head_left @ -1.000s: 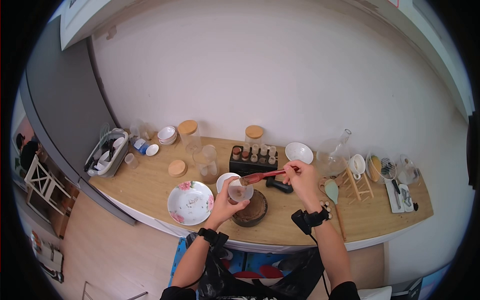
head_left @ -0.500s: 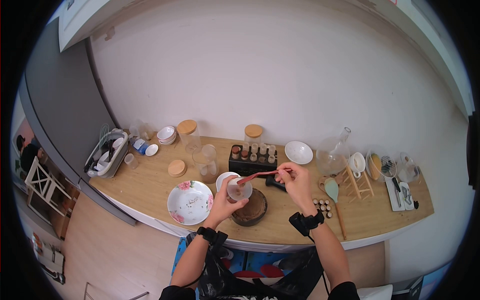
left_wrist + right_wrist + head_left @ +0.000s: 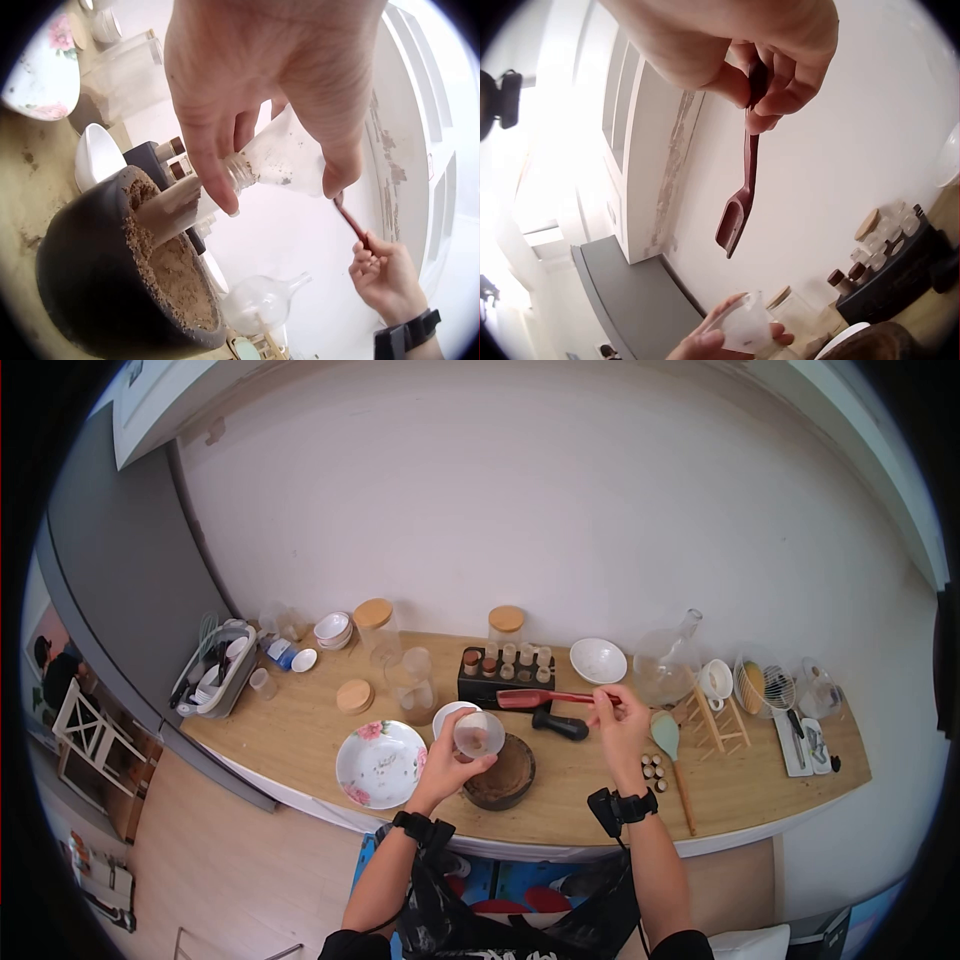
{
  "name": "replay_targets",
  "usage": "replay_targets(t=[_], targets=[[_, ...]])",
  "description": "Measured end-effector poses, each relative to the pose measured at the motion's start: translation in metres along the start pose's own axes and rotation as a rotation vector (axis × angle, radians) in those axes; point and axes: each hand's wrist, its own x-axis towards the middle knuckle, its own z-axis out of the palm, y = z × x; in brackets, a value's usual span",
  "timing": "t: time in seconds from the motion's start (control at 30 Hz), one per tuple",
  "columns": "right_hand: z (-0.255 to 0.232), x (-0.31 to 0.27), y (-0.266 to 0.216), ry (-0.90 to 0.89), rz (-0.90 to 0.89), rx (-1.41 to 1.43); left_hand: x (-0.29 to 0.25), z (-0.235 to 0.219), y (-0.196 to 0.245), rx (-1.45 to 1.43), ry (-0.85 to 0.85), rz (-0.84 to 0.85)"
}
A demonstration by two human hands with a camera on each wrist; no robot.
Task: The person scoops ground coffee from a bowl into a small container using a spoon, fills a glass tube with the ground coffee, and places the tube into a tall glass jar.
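My left hand (image 3: 440, 768) grips a clear funnel (image 3: 480, 732), its fingers also reaching around the neck of a glass vial (image 3: 177, 213) below. The funnel's spout meets the vial's threaded mouth, and a few brown specks cling inside its cone. Brown powder fills the lower part of the vial, which stands tilted in a black mortar (image 3: 90, 262) holding more brown powder (image 3: 180, 274). My right hand (image 3: 622, 732) pinches the handle end of a dark red scoop (image 3: 735, 217), held up to the right of the funnel. The scoop's bowl looks nearly bare.
Behind the mortar stands a black rack (image 3: 482, 692) with several small vials. A black pestle (image 3: 560, 724) lies right of the mortar. A floral dish (image 3: 352, 762) and white bowl (image 3: 443, 714) sit left. Several small caps (image 3: 652, 770) and a green-headed spatula (image 3: 665, 734) lie right.
The scoop was over the funnel, then tipped down into it; now my right hand has drawn it back up and right, clear of the funnel. My left hand stays nearly in place.
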Motion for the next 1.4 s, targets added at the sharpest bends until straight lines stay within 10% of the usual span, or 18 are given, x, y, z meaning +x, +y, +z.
replay_targets(t=[0.23,0.6,0.77,1.13,1.4], targets=[[0.003,-0.032,0.067,-0.074,-0.076,-0.537,0.003,-0.002,0.003,-0.08,-0.051,-0.069],[0.017,-0.029,0.086,-0.227,-0.03,-0.441,0.003,-0.005,0.016,-0.248,-0.006,-0.148],[0.02,-0.041,0.053,0.035,-0.117,-0.718,0.003,-0.005,0.014,-0.222,-0.011,-0.13],[0.073,-0.064,0.067,-0.444,-0.046,-0.406,0.002,-0.005,0.011,-0.245,0.001,-0.146],[0.1,-0.062,0.092,-0.447,-0.214,-0.45,0.002,-0.006,0.003,-0.212,0.01,-0.092]])
